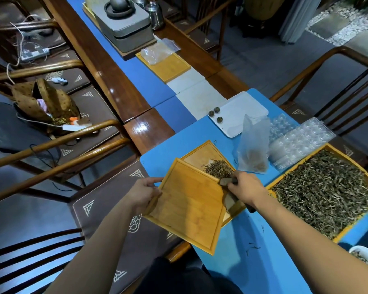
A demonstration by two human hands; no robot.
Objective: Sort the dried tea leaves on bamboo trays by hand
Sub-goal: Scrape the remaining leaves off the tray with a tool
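Observation:
My left hand (143, 193) grips the left edge of an empty bamboo tray (189, 206), held tilted over the table's near edge. Its far corner overlaps a second bamboo tray (200, 154) that lies on the blue mat and carries a small heap of dried tea leaves (219, 169). My right hand (245, 187) is closed on a dark brush-like tool (228, 196) at the raised tray's right edge, beside that heap. A large bamboo tray (336, 149) at the right is full of dried tea leaves (325, 189).
A clear plastic bag (253, 147) stands behind the small trays, with plastic blister moulds (302, 141) and a white tray (242, 115) holding three tea balls beyond. Another bamboo tray (168, 68) lies farther up the table. Wooden chairs (57, 143) line both sides. A white bowl (365, 254) sits at lower right.

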